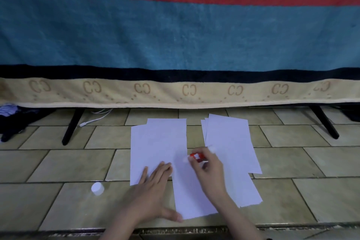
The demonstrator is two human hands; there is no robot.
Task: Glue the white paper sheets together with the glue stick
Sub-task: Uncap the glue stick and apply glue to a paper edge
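Paper is lying in several white sheets on a tiled floor (pixel 58 161): a left pile (pixel 157 142), a right pile (pixel 229 142), and a nearer sheet (pixel 192 197) running down between the two hands, with more white paper showing under the right forearm. The left hand (pixel 153 191) is pressing flat, fingers straight and spread, on the lower corner of the left pile, its thumb reaching the edge of the nearer sheet. The right hand (pixel 208 169) is gripping the red glue stick (pixel 197 157), fingers curled around it, its tip pointing left over the nearer sheet; blur is hiding whether the tip is touching. A white cap (pixel 97 188) is sitting on the tiles, well apart to the left of the papers. Behind the sheets a blue blanket (pixel 175 35) with a red stripe and a beige border is hanging down, with two dark slanted legs (pixel 72 126) and a white cable (pixel 93 119) showing beneath it. Dark clothing (pixel 11 121) is lying at far left.
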